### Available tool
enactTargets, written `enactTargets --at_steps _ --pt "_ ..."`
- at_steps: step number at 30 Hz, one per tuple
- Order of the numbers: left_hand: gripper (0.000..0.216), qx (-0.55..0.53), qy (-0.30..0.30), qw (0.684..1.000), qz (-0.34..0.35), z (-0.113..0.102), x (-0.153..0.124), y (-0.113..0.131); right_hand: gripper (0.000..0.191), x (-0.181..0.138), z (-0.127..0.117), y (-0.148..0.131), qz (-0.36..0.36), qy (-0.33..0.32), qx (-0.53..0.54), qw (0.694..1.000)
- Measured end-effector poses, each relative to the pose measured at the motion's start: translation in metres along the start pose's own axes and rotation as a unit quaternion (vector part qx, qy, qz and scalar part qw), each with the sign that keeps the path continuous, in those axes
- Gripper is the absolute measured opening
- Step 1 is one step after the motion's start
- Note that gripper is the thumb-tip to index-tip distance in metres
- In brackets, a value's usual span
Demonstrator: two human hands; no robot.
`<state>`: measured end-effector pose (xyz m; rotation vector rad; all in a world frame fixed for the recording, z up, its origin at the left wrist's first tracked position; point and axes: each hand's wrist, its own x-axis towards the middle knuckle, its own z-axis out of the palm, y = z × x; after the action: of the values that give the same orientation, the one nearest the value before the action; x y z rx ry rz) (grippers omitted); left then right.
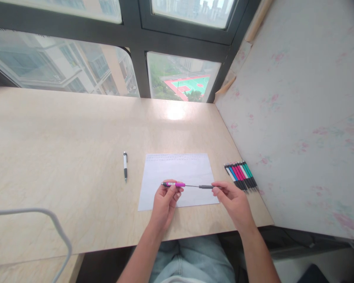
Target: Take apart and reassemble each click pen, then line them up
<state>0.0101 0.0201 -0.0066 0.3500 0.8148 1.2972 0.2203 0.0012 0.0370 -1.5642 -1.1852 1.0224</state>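
Note:
My left hand [166, 200] is closed on the pink-purple barrel [177, 184] of a ballpoint pen, its clicker end pointing left. Opposite it, my right hand [231, 200] pinches the pen's dark grip section [205, 187]. The two halves are apart, and a thin ink refill [191, 186] bridges the gap between them. Both hands hold the pen level over a white sheet of paper [177, 169], which has lines of small writing along its top edge.
A white pen with a black grip [125, 167] lies left of the paper. Several pens in white, blue, pink and green [241, 175] lie side by side near the floral-papered wall [306, 137]. A grey cable [54, 222] arcs over the table's [76, 157] front left; windows stand behind.

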Motion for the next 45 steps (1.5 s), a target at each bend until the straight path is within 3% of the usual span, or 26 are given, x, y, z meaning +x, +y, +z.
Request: enactTargets --at_steps 10,19,25,29,36,41,45 --pt "0.022 0.016 -0.011 1.000 -0.019 0.005 -0.003 0.001 0.024 -0.004 0.028 -0.007 -0.039 -0.028 -0.055 0.997" --pt "0.022 -0.009 -0.016 0.999 -0.031 0.004 -0.004 0.001 0.029 -0.001 0.029 -0.009 -0.005 -0.038 -0.043 0.998" --pt "0.021 0.024 -0.033 0.999 -0.024 0.006 -0.005 0.002 0.049 0.001 0.026 -0.012 -0.049 -0.035 -0.124 0.990" --pt "0.021 0.032 -0.039 0.998 -0.021 0.007 -0.006 0.003 0.055 0.002 0.025 -0.009 -0.039 -0.048 -0.125 0.990" --pt "0.020 -0.006 -0.012 1.000 -0.018 0.004 -0.003 0.001 0.042 0.007 0.020 -0.005 -0.061 -0.055 -0.050 0.995" --pt "0.019 -0.002 -0.015 1.000 -0.017 0.003 -0.001 0.000 0.025 0.005 0.019 -0.004 -0.075 -0.055 -0.076 0.993" --pt "0.019 -0.001 -0.017 1.000 -0.017 0.003 -0.002 -0.001 0.025 0.004 0.021 -0.005 -0.059 -0.058 -0.091 0.992"
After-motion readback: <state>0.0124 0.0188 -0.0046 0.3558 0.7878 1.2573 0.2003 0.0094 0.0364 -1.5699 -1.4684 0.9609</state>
